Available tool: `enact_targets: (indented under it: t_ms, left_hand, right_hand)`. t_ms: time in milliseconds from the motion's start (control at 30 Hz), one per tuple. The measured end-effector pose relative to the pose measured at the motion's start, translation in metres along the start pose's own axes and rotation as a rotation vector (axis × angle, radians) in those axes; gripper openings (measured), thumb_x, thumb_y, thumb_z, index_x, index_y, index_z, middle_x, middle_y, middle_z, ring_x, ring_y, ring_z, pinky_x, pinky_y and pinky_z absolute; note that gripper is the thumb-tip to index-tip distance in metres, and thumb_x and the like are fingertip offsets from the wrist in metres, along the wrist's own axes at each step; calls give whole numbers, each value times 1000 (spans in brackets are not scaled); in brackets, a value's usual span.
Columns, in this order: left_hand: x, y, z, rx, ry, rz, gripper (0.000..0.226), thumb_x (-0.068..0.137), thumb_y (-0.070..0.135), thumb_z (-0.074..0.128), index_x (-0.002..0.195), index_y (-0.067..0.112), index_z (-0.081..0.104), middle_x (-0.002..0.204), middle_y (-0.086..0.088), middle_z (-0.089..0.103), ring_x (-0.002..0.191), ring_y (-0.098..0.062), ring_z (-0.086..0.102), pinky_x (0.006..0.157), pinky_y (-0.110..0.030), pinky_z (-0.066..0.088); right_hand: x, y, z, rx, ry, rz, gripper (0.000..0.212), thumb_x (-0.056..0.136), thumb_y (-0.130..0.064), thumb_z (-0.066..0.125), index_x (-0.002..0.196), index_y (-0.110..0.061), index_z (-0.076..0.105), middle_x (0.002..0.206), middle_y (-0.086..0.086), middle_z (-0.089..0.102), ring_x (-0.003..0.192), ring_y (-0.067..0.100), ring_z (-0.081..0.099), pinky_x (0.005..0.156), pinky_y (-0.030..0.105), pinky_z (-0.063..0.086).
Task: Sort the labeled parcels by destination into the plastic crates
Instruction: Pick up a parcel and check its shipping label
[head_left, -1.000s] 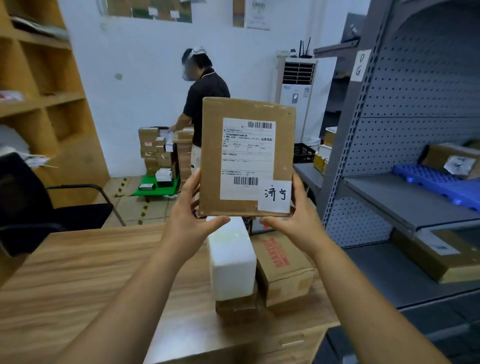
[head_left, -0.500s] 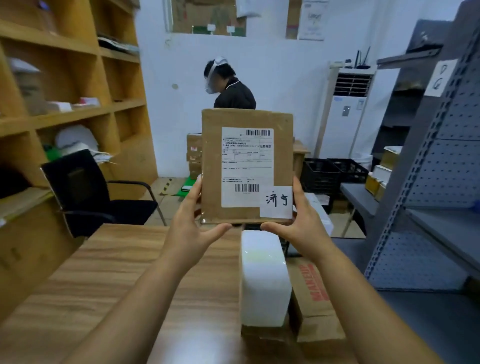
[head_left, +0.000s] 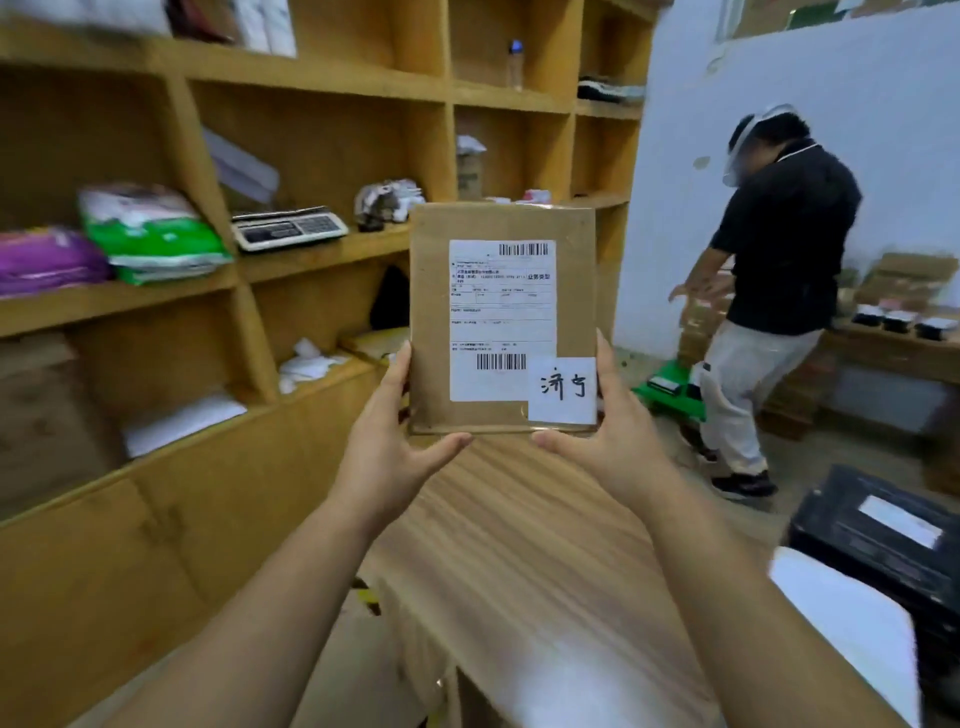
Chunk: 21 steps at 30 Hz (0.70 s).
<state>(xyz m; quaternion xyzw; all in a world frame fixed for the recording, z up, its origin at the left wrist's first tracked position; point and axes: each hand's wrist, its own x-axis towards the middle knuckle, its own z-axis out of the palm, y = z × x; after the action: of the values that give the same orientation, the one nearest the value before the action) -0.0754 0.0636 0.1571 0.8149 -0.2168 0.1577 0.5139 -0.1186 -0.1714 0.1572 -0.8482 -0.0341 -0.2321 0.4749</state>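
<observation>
Parcel (head_left: 498, 322) stays centred, left hand (head_left: 387, 447) and right hand (head_left: 618, 441) pinching its lower corners, thumbs beneath; view swings onto shelves (head_left: 322, 254), crate (head_left: 878, 545) enters lower right, suggesting a destination search.

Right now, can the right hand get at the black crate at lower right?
Likely yes, with a stretch: the black crate sits low to the right of the right hand, nothing visible between. But that hand and the left hand both hold the parcel.

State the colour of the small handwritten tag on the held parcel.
The tag is white with black handwriting; the head view shows it.
</observation>
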Motion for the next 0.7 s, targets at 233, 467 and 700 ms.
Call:
enact_targets:
  t_ms: [233,467,700]
  left_hand:
    - [-22,-44,-131,232,240,-141,109,73,31,85,155,40,14,136,34,31,121,14,33,103,-15,30]
    - [-37,-105,-245,344,362,-247,111,73,35,84,154,44,9,153,17,35,132,3,31,112,-31,30]
    - [-54,-166,-347,370,468,-330,111,73,37,83,154,45,8,151,14,38,132,0,35,113,-31,33]
  right_hand:
    - [51,-50,139,155,-240,-157,116,71,-28,89,155,-49,11,129,-31,57,120,-10,51,88,6,39]
    - [75,-106,276,257,-400,-204,116,72,-23,89,155,-48,11,122,-34,58,114,-17,51,84,2,41]
    - [91,-164,398,284,-534,-219,118,72,-27,89,154,-50,8,117,-51,48,111,-30,41,92,8,36]
